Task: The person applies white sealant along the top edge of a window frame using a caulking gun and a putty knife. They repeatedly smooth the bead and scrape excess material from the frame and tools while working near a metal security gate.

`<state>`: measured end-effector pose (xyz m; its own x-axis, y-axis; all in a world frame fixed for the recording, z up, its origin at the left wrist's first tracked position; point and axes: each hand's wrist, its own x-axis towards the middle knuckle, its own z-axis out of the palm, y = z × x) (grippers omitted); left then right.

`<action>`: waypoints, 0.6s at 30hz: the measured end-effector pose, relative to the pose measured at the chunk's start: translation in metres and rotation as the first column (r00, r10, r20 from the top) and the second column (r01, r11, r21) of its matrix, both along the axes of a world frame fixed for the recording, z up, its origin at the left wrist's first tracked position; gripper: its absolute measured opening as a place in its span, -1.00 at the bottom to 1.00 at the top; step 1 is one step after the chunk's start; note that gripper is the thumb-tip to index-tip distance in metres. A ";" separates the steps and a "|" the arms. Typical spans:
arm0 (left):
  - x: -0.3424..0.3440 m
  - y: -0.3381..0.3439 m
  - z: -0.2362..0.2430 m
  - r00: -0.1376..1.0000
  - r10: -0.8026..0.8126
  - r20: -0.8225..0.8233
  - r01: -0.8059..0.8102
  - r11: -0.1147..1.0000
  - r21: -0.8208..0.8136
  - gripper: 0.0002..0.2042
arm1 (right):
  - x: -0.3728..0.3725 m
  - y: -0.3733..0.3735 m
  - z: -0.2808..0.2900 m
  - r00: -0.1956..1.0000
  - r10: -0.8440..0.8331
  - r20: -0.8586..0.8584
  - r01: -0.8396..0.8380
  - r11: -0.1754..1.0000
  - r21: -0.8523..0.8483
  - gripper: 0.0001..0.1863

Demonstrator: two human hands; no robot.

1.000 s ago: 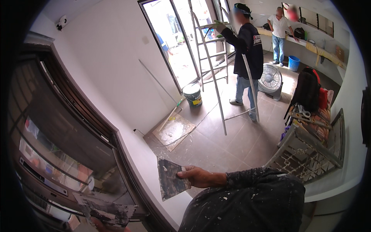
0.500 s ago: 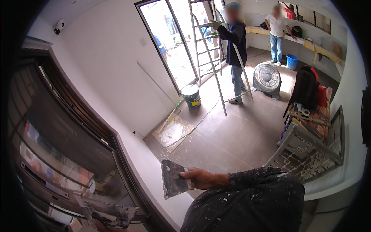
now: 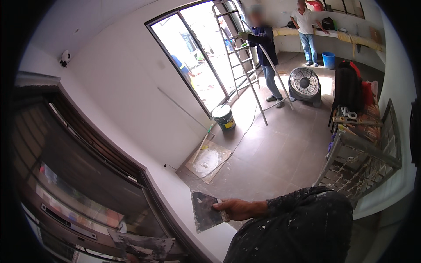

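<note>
My right hand (image 3: 240, 209) reaches in from the right in a dark, paint-spotted sleeve. Its thumb presses on a flat, putty-smeared steel putty blade (image 3: 206, 213), held up beside the white wall under the window. At the lower left, in front of the dark-framed window (image 3: 87, 171), a second wide putty blade (image 3: 147, 245) shows pale putty on its face. Only a bit of my left hand (image 3: 131, 257) appears there, fingers against that blade; the picture's lower edge cuts off the rest.
On the floor ahead are a putty-covered board (image 3: 208, 162), a bucket (image 3: 223, 117), a long pole (image 3: 184, 109) and a cable. A person (image 3: 265, 52) stands at a stepladder (image 3: 245, 65); another (image 3: 307, 30) is farther back. A fan (image 3: 305, 85) and metal grille (image 3: 357, 164) stand right.
The view has shifted, so the room sits differently in the picture. The person at the stepladder has shifted stance, and the ladder is tilted differently. Both my hands keep their putty blades.
</note>
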<state>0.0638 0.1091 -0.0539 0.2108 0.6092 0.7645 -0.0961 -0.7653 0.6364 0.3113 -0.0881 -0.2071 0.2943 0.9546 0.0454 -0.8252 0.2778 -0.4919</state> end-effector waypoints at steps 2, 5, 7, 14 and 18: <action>0.005 -0.014 0.006 0.960 -0.151 0.234 0.232 0.900 -0.369 -0.40 | 0.001 -0.002 0.001 0.999 0.038 -0.014 -0.037 0.997 0.067 -0.55; 0.006 -0.021 0.011 0.966 -0.132 0.221 0.180 0.959 -0.218 -0.41 | 0.002 -0.005 0.007 1.000 -0.005 -0.013 0.005 1.000 0.011 -0.55; 0.005 -0.023 0.010 1.000 -0.010 -0.020 0.019 0.861 0.509 -0.47 | 0.002 -0.010 0.016 1.000 -0.028 -0.003 0.028 0.997 0.077 -0.54; 0.021 -0.038 -0.002 0.671 -0.335 0.662 0.739 0.370 -0.563 -0.61 | 0.033 -0.038 0.078 0.965 -0.231 0.128 0.194 0.949 0.249 -0.54; 0.037 -0.042 0.008 0.531 -0.475 0.702 0.831 0.127 -0.542 -0.58 | 0.060 -0.044 0.089 0.929 -0.343 0.139 0.296 0.913 0.280 -0.46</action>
<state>0.1009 0.0673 -0.0459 0.7465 0.6429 0.1714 -0.5798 0.5022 0.6416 0.3715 -0.1321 -0.1177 0.5456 0.7611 0.3508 -0.5751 0.6444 -0.5040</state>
